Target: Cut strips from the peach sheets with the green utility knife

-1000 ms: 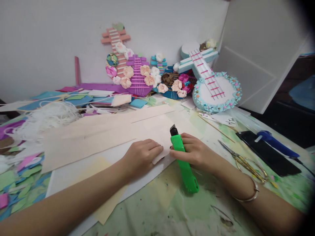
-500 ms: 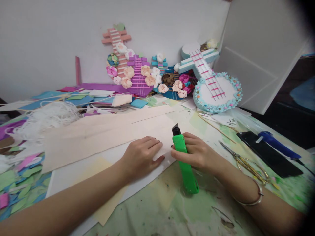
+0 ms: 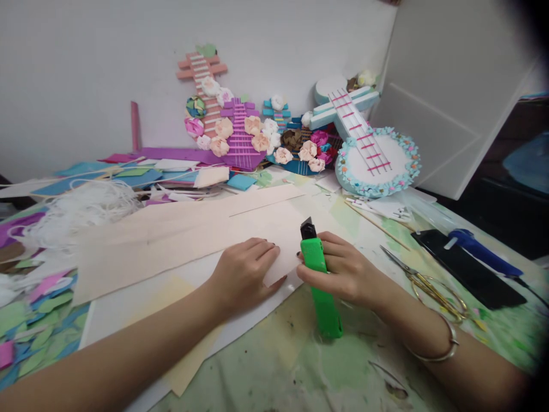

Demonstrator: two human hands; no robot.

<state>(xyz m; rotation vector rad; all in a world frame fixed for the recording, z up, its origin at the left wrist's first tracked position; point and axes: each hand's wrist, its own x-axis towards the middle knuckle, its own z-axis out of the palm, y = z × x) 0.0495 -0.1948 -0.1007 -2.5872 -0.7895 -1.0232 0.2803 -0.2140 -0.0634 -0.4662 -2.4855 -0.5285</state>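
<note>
1. Head view: right hand [image 3: 348, 273] grips cutter [image 3: 321, 289]; blade has crept slightly toward desk's [image 3: 295, 366] far edge, at sheet's [image 3: 180, 237] right end.
2. Left hand [image 3: 243, 274] flat, pinning sheet mid-desk; barely moved.

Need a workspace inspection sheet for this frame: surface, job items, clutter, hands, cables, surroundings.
Surface: paint-stained table, mostly covered with sheets.
Job's things: cream sheet; green utility knife, blade out, at the sheet's right edge.
Clutter: scissors, blue tool, white string pile, foam scraps.
Grippers: left hand flat on the cream sheet; right hand gripping the green utility knife.
Cables: dark cord from the blue tool, right edge.
Surroundings: foam guitars with paper flowers against the white wall; white boards leaning at right.
</note>
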